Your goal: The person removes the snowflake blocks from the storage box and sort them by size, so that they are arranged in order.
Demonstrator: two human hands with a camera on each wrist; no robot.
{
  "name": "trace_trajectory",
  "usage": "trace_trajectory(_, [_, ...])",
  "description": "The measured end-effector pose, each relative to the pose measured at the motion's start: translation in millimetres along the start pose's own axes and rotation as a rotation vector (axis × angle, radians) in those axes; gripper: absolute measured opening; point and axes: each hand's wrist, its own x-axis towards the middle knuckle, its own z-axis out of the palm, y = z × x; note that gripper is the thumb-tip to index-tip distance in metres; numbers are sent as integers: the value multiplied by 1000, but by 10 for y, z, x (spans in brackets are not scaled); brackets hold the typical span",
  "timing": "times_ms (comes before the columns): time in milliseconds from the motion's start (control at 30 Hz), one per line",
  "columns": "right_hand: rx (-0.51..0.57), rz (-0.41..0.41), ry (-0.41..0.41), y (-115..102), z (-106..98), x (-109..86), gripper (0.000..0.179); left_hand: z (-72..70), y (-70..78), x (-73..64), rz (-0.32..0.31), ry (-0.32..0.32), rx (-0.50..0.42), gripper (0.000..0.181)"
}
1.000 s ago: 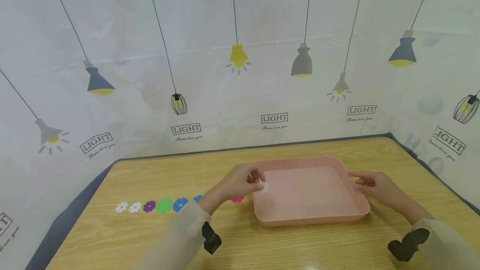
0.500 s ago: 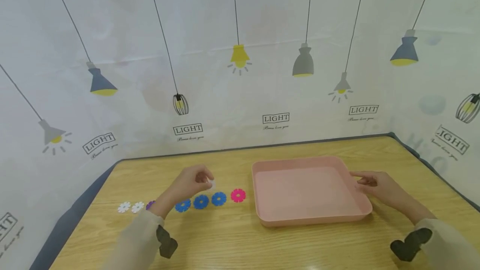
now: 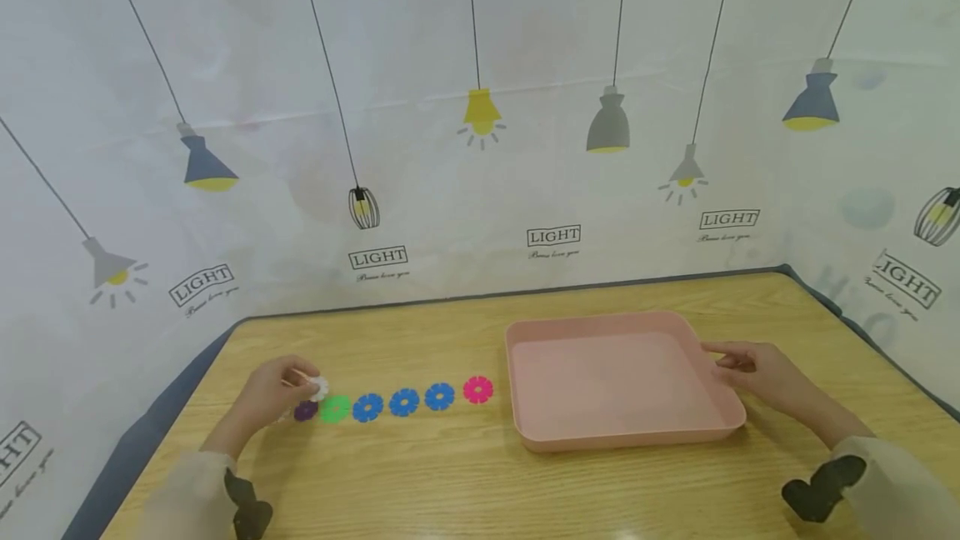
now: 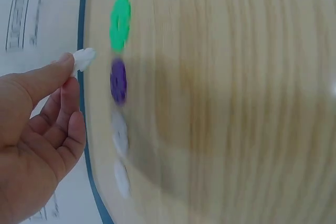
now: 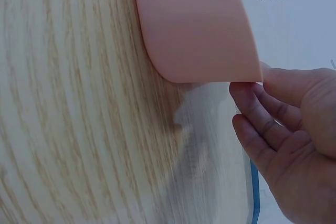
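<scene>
My left hand (image 3: 273,394) pinches a white snowflake disc (image 3: 318,389) between thumb and fingertips. It hovers just above the left end of a row of snowflake discs on the table. The row holds a purple disc (image 3: 306,411), a green disc (image 3: 335,409), several blue discs and a pink disc (image 3: 477,390). Two more white discs, one being the white disc (image 4: 119,134), lie past the purple one in the left wrist view; my hand mostly hides them in the head view. At the right, my right hand (image 3: 757,373) grips the rim of a pink tray (image 3: 622,442) with its fingertips.
The tray stands on the wooden table (image 3: 450,490) with nothing visible inside. Behind and beside the table hangs a white cloth (image 3: 450,190) printed with lamps. A dark edge (image 3: 360,307) runs along the table's back.
My left hand has carried the white disc from the tray's left side leftward along the row to near the purple disc. My right hand has stayed at the tray's right rim.
</scene>
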Motion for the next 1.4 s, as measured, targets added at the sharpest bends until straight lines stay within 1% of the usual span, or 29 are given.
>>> trace_trajectory(167, [-3, 7, -3, -9, -11, -5, 44, -219, -303, -154, -85, 56, 58, 21])
trace_trajectory(267, [3, -6, -3, -10, -15, -8, 44, -325, -449, -235, -157, 81, 77, 26])
trace_trajectory(400, [6, -9, 0, -9, -16, -13, 43, -448, -590, -339, -240, 103, 69, 32])
trace_trajectory(467, [5, -8, -1, -7, -16, -17, 43, -493, -671, -396, -270, 118, 45, 38])
trace_trajectory(633, [12, -12, -8, -6, -20, -24, 44, -524, -849, -501, -337, 180, -2, 50])
trace_trajectory(733, [15, -20, -9, 0, -28, -30, 44, -505, -892, -517, -375, 213, -11, 51])
trace_trajectory(833, [12, -20, 0, 10, -29, -36, 43, -474, -901, -507, -416, 244, -7, 49])
trace_trajectory(933, [16, -21, 3, 20, -28, -38, 42, -426, -875, -484, -460, 287, 6, 45])
trace_trajectory(1000, [16, -21, 1, 24, -29, -37, 42, -389, -849, -469, -477, 315, 26, 41])
trace_trajectory(1067, [18, -20, -2, 30, -28, -33, 42, -352, -829, -454, -481, 346, 54, 38])
trace_trajectory(1200, [13, -11, -5, 33, -24, -24, 42, -299, -801, -443, -446, 390, 106, 32])
trace_trajectory(1300, [7, -7, -2, 33, -20, -14, 42, -276, -779, -443, -438, 414, 122, 29])
trace_trajectory(1400, [-3, -11, 0, 31, -14, -6, 42, -266, -756, -448, -443, 431, 133, 26])
